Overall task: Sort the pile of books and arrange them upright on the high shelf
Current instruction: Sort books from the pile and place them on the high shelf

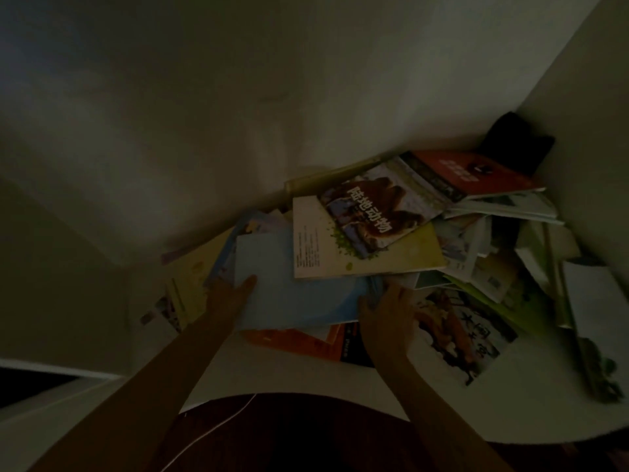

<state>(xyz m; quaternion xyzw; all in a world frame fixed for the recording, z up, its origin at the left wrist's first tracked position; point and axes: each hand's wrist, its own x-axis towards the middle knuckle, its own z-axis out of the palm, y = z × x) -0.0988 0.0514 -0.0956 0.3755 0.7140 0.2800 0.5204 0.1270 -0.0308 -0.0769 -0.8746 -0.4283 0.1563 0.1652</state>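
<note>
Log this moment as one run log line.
left hand: touches light blue book | right hand: grips its right edge | book under pile | shelf: unseen

I am watching a badly underexposed feed: the whole head view is sitting in dim, greenish-grey light with no visible lamp. What brightness there is is falling on the middle of the book pile (367, 240), where one cover's large white characters are reading clearly. Both forearms are showing as dark, flat shapes, and the lower corners are sinking into near black. The wide lens is bending the white table (306, 373) edge into a curve. Fine detail is smearing softly, especially at the right edge.
</note>
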